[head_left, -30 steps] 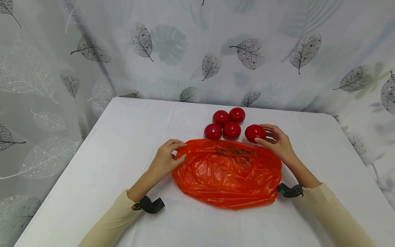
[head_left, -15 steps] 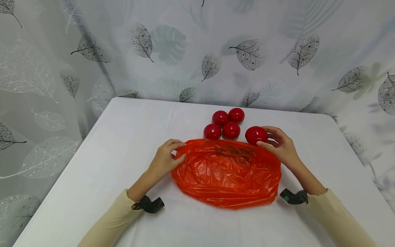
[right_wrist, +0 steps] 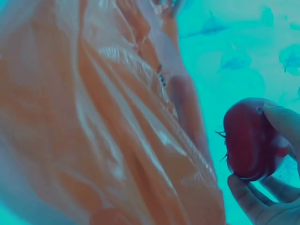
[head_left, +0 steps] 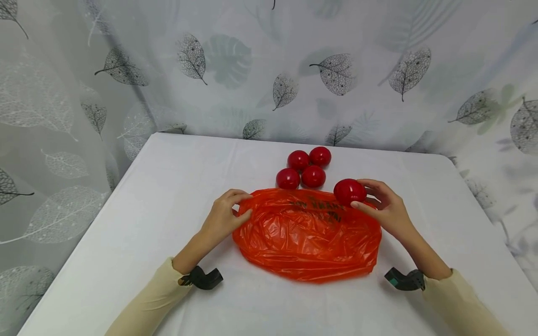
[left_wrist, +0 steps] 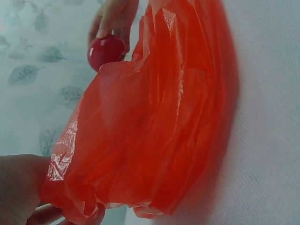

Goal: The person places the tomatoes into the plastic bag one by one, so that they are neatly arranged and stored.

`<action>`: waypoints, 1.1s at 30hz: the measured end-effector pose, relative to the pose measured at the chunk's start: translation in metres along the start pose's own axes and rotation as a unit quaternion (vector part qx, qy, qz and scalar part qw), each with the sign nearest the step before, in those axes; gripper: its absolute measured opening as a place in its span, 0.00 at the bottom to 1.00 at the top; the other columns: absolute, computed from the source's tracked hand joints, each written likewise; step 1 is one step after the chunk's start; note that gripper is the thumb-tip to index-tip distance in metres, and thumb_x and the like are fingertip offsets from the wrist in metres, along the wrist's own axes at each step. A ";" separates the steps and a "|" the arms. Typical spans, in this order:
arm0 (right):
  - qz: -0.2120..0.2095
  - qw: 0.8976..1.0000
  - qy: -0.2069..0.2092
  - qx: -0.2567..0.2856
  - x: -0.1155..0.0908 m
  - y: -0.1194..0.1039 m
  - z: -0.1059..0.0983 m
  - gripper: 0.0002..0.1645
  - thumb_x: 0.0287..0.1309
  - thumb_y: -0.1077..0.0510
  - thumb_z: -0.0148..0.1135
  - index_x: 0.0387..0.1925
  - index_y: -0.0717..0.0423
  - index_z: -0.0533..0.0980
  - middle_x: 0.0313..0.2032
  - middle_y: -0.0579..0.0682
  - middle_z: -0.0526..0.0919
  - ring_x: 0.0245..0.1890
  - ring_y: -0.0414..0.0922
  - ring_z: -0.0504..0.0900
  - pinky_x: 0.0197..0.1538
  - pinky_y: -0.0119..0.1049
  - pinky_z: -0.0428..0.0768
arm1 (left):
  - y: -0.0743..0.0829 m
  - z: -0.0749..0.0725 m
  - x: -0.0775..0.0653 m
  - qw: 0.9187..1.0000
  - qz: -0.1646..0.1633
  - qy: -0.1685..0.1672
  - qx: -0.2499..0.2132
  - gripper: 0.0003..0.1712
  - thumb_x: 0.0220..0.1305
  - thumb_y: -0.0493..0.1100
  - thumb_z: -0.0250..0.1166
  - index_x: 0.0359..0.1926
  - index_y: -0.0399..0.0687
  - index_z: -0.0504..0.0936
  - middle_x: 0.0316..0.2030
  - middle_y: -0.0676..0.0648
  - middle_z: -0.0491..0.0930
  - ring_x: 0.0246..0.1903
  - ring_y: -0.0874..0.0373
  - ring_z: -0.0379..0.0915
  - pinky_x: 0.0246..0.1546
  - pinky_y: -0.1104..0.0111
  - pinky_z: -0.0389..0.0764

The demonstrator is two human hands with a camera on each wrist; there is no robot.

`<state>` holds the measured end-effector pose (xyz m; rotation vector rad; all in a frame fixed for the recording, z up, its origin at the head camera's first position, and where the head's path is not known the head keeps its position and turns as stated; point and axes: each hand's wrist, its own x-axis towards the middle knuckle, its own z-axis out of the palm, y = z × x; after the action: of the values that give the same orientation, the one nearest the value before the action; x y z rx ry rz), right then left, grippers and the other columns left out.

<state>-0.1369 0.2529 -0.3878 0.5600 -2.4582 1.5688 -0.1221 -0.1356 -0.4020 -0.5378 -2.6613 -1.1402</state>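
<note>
A red plastic bag with dark printing lies spread on the table. My left hand holds its left edge; in the left wrist view, thin film runs between the thumb and fingers. My right hand grips a red tomato above the bag's upper right edge. The right wrist view shows that tomato with its leafy stem end turned toward the bag, the thumb on one side and fingertips on the other. Several other tomatoes rest grouped just behind the bag. The bag's inside is hidden in the head view.
The white table reaches out on both sides of the bag and in front of it. A curtain with leaf prints hangs behind the table's far edge. Black wrist devices sit by both sleeves.
My right hand has drawn the tomato back toward me, lifting it from beside the other tomatoes to over the bag's edge. The left hand keeps its place on the bag.
</note>
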 end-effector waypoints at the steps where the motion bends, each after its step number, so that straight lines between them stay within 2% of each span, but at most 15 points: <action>1: 0.001 1.000 0.000 0.001 -0.002 -0.001 0.000 0.35 0.52 0.73 0.67 0.63 0.65 0.67 0.55 0.34 0.74 0.53 0.29 0.75 0.48 0.20 0.77 | 0.000 0.000 0.000 1.000 -0.001 -0.001 -0.001 0.17 0.55 0.34 0.71 0.47 0.35 0.84 0.46 0.41 0.79 0.40 0.52 0.77 0.34 0.66 0.85; 14: 0.001 0.999 -0.027 0.016 -0.022 0.003 0.001 0.35 0.51 0.75 0.66 0.62 0.66 0.68 0.55 0.32 0.75 0.53 0.30 0.76 0.49 0.21 0.78 | 0.000 0.002 -0.001 1.000 -0.003 -0.003 -0.001 0.18 0.55 0.34 0.71 0.48 0.35 0.83 0.47 0.40 0.79 0.40 0.51 0.77 0.34 0.66 0.85; 21: -0.014 0.997 -0.060 0.047 -0.027 0.010 0.005 0.34 0.50 0.77 0.65 0.60 0.68 0.68 0.55 0.36 0.76 0.53 0.33 0.76 0.49 0.24 0.79 | -0.001 0.001 -0.001 1.000 0.000 -0.002 -0.002 0.18 0.55 0.34 0.71 0.48 0.35 0.83 0.47 0.40 0.79 0.40 0.51 0.77 0.35 0.66 0.85; 30: -0.009 0.996 -0.079 0.052 -0.029 0.021 0.011 0.34 0.50 0.76 0.66 0.61 0.68 0.69 0.55 0.39 0.76 0.52 0.32 0.77 0.49 0.25 0.79 | -0.003 0.001 0.002 1.000 0.010 0.001 -0.005 0.17 0.55 0.33 0.71 0.47 0.34 0.84 0.46 0.40 0.80 0.39 0.51 0.77 0.34 0.65 0.85; 33: -0.007 0.995 -0.083 0.052 -0.037 0.025 0.016 0.33 0.50 0.76 0.67 0.60 0.67 0.69 0.56 0.40 0.76 0.52 0.32 0.77 0.49 0.24 0.79 | -0.005 0.002 -0.004 1.000 0.008 -0.003 -0.007 0.16 0.55 0.33 0.70 0.46 0.34 0.84 0.46 0.40 0.79 0.40 0.51 0.78 0.33 0.66 0.85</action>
<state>-0.1125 0.2565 -0.4282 0.7524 -2.4929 1.7178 -0.1204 -0.1380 -0.4078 -0.5646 -2.6512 -1.1566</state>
